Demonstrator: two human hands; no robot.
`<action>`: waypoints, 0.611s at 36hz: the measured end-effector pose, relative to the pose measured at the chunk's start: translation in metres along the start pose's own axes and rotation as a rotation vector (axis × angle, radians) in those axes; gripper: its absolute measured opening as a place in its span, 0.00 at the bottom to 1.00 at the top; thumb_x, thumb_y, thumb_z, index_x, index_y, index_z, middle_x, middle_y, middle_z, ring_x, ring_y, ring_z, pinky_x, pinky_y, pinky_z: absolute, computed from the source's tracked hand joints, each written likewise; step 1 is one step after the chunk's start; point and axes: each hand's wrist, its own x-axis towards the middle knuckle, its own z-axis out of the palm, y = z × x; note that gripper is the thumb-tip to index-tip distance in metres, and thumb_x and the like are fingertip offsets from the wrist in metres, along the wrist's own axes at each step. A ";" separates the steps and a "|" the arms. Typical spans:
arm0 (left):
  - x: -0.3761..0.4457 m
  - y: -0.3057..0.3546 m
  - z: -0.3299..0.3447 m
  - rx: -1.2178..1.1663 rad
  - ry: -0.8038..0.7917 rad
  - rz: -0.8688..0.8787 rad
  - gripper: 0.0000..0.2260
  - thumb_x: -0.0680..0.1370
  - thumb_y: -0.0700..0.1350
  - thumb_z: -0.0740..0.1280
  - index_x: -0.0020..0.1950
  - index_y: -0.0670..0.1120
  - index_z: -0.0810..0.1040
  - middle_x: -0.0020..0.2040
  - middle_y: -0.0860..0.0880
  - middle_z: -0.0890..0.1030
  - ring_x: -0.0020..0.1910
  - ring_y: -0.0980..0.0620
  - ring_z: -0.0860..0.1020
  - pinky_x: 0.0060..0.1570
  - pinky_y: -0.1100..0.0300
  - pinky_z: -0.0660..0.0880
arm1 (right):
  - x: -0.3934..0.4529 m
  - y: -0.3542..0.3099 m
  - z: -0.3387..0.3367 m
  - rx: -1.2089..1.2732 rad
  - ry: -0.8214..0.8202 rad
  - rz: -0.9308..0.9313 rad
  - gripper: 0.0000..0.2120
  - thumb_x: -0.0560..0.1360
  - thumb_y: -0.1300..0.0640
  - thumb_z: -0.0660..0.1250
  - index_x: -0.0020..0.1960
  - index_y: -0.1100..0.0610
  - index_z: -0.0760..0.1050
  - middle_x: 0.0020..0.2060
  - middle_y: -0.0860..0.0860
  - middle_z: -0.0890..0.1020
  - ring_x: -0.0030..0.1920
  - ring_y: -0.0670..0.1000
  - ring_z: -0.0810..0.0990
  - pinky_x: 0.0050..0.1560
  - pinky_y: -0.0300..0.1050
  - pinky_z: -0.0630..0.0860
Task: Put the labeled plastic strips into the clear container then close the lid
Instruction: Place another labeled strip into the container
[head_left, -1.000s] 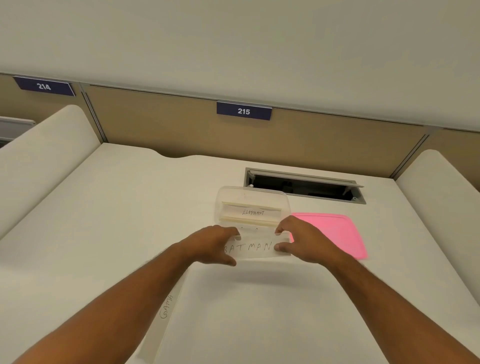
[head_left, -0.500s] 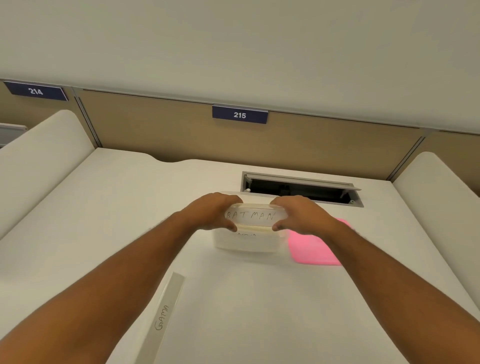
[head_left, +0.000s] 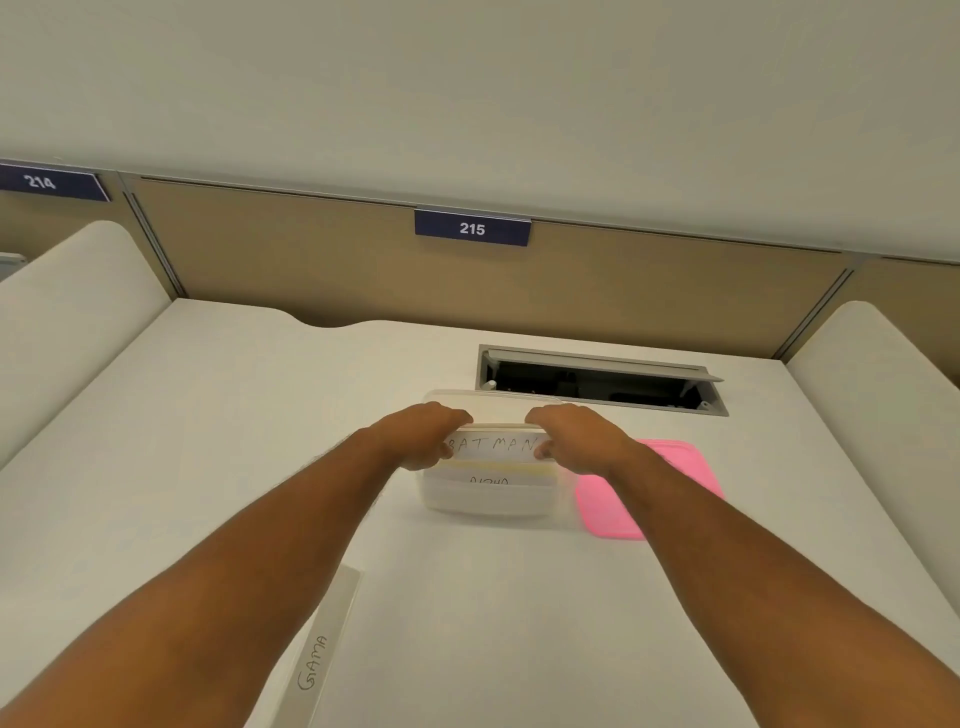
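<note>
I have the BATMAN strip pinched at both ends, my left hand closed on its left end and my right hand closed on its right end, holding it level over the open mouth of the clear container. The container sits in the middle of the desk, with at least one lettered strip already inside, showing through the near wall. The pink lid lies flat just right of it, partly under my right wrist. The GAMA strip waits at the near edge, well apart.

My worry is fit: the strip looks about as long as the opening, so if one end goes down tilted it may bridge the rim and later stop the lid seating. Pressing it could also slide the light container toward the open cable hatch just beyond.
</note>
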 end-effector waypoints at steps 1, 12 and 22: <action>0.001 0.000 0.002 0.003 -0.003 0.001 0.24 0.79 0.43 0.68 0.74 0.51 0.67 0.65 0.46 0.76 0.61 0.45 0.75 0.56 0.52 0.74 | 0.002 0.001 0.003 -0.004 -0.010 -0.002 0.18 0.77 0.54 0.70 0.65 0.55 0.73 0.60 0.52 0.80 0.59 0.56 0.77 0.56 0.51 0.74; 0.013 0.000 0.016 0.129 0.013 -0.040 0.24 0.72 0.49 0.76 0.66 0.49 0.76 0.57 0.47 0.79 0.52 0.45 0.78 0.45 0.56 0.71 | 0.015 0.002 0.027 -0.048 -0.074 0.025 0.24 0.77 0.54 0.71 0.71 0.54 0.72 0.64 0.53 0.77 0.64 0.56 0.74 0.61 0.50 0.71; 0.022 -0.003 0.028 0.152 -0.019 -0.045 0.19 0.73 0.47 0.75 0.63 0.47 0.77 0.56 0.45 0.78 0.51 0.43 0.78 0.43 0.56 0.70 | 0.018 -0.001 0.046 -0.138 -0.094 0.018 0.10 0.79 0.59 0.64 0.58 0.59 0.78 0.52 0.57 0.80 0.52 0.59 0.80 0.43 0.45 0.69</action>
